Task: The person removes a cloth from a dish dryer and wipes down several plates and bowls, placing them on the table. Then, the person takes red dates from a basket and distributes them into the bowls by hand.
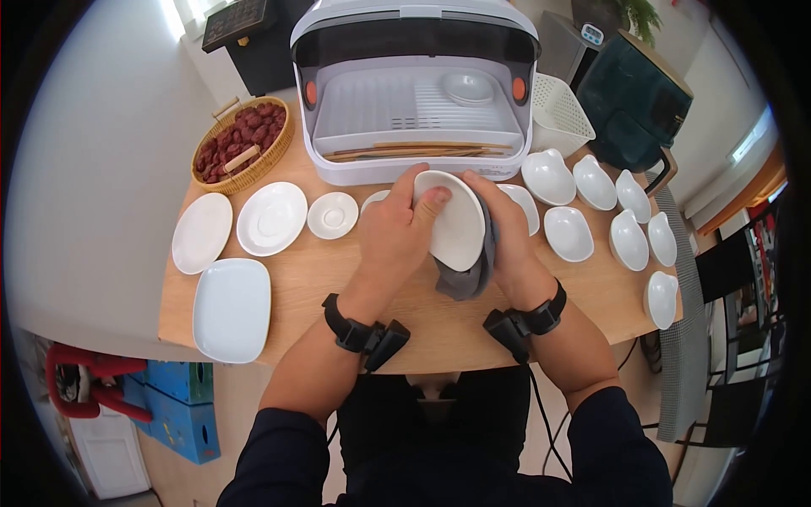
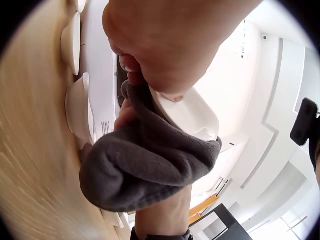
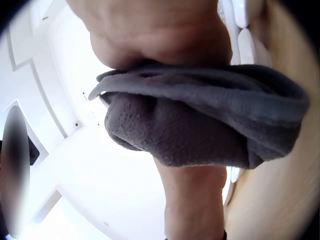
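Note:
Up in front of my chest, a white teardrop-shaped dish (image 1: 457, 230) is tilted between my two hands. My left hand (image 1: 395, 235) grips it from the left, thumb pressed on its face near the top and fingers around the far rim. A grey cloth (image 1: 463, 286) wraps the dish's underside and right edge and hangs below it. My right hand (image 1: 517, 253) holds the cloth against the dish from the right. In the left wrist view the cloth (image 2: 150, 160) is bunched under the dish (image 2: 192, 112); in the right wrist view its folds (image 3: 175, 125) hide my right fingers.
A white dish rack (image 1: 422, 173) with chopsticks and small dishes stands behind. Plates (image 1: 272, 219) and a square plate (image 1: 232, 308) lie left, near a basket of red fruit (image 1: 287, 139). Several small white bowls (image 1: 549, 177) sit right, before a white basket (image 1: 562, 118) and a dark green appliance (image 1: 634, 101).

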`<state>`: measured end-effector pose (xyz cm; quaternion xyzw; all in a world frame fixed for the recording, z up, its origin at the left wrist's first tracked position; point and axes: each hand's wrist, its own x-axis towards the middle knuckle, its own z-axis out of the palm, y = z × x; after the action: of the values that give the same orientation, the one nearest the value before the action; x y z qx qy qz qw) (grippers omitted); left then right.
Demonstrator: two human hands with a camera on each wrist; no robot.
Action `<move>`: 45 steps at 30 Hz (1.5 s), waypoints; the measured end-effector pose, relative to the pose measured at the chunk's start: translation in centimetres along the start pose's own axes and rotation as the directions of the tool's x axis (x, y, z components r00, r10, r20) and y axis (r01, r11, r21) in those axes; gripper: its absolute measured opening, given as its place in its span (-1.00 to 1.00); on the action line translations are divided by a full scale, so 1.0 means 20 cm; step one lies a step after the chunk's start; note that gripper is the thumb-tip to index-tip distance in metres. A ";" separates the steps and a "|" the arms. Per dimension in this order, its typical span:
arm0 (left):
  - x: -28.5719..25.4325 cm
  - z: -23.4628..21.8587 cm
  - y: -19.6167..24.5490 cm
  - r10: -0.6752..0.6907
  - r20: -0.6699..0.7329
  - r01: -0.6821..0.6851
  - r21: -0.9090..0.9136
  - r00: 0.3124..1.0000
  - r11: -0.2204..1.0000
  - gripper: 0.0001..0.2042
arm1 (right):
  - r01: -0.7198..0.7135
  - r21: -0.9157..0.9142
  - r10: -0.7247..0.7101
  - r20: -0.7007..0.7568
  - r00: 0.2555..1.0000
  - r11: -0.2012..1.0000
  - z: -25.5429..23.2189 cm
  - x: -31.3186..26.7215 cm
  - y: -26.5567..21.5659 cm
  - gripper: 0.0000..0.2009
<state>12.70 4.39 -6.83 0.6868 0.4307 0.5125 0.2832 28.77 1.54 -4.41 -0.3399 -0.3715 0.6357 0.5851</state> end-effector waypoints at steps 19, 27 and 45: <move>0.07 -0.10 0.03 -0.037 -0.044 0.015 -0.422 0.998 0.906 -0.66 | 0.281 -0.340 -0.318 -0.059 0.946 0.898 -0.01 0.05 0.01 -0.64; 0.06 -0.07 0.02 -0.105 0.399 0.411 -0.852 0.911 0.326 -0.40 | 0.253 -0.456 -0.346 -0.132 0.929 0.853 -0.01 0.04 -0.03 -0.67; 0.06 -0.06 -0.03 -0.161 0.331 0.366 -0.868 0.930 0.335 -0.52 | 0.587 -0.725 -0.591 0.664 0.458 -0.360 0.05 -0.01 -0.04 -0.78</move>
<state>11.54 5.57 -6.37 0.3784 0.1510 0.5444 0.7332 28.27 1.34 -3.29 -0.3738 -0.7929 -0.1830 0.4451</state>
